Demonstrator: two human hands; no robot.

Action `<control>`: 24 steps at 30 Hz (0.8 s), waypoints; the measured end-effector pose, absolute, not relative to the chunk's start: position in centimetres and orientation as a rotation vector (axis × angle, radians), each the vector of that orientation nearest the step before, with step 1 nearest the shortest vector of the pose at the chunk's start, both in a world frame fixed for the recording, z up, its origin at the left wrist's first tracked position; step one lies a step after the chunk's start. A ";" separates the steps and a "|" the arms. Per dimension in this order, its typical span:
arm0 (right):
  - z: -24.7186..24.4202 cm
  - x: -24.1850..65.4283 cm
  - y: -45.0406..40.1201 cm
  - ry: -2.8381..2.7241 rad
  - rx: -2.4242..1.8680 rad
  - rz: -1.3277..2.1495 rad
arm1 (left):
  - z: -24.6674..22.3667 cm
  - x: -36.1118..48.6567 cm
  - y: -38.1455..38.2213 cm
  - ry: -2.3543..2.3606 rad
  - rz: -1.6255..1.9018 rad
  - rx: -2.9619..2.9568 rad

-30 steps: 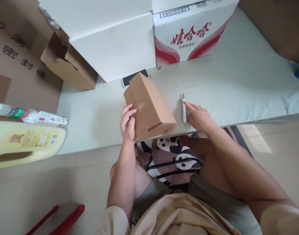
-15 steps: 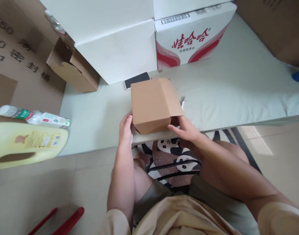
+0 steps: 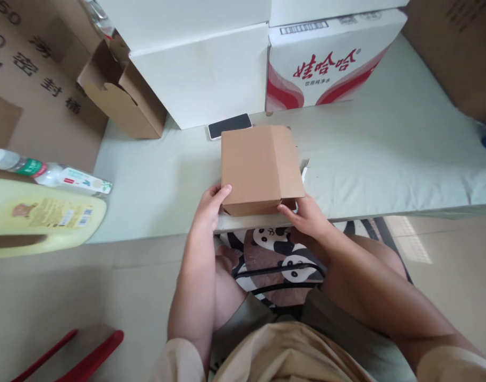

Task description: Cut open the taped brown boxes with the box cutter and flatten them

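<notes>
A small brown cardboard box [image 3: 251,164] rests near the front edge of the cloth-covered table, between my two hands. Its right-hand flap stands out past the side, leaving a dark gap at the near right corner. My left hand [image 3: 211,206] grips the near left corner, thumb on the top edge and the other fingers hidden down the side. At the near right corner, my right hand [image 3: 304,212] holds the box under the flap, its thumb on the front face. A phone [image 3: 230,126] lies behind the box. To its right is a thin white tool [image 3: 305,171], partly hidden.
White cartons [image 3: 211,79] and a red-printed white carton [image 3: 322,69] stand at the back. On the left are an open brown box [image 3: 123,95], a plastic bottle [image 3: 55,172] and a yellow jug [image 3: 48,217]. A large brown carton [image 3: 458,58] stands at the right.
My left thumb has moved from the box's left side onto its top edge. My right hand stays at the near right corner. The view has shifted slightly.
</notes>
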State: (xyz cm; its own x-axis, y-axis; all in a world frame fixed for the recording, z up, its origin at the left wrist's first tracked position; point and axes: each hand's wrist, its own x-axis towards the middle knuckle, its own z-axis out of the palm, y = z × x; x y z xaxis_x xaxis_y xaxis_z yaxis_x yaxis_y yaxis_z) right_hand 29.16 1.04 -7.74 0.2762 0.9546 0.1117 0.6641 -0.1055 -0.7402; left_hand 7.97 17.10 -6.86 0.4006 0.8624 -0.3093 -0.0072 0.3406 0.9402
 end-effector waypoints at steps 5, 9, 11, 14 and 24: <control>-7.5 29.0 0.9 -1.484 -1.864 0.515 | -7.0 7.7 17.3 1.071 0.771 1.151; -7.4 28.8 0.6 -1.474 -1.886 0.496 | -6.8 7.6 17.4 1.032 0.720 1.071; -7.5 28.7 0.5 -1.455 -1.897 0.484 | -6.7 7.6 17.4 1.008 0.683 1.010; -7.4 28.6 0.5 -1.432 -1.887 0.466 | -6.7 7.6 17.4 0.982 0.714 0.926; -6.1 28.2 0.7 -0.979 -1.875 0.442 | -7.0 7.2 17.6 0.848 1.059 0.977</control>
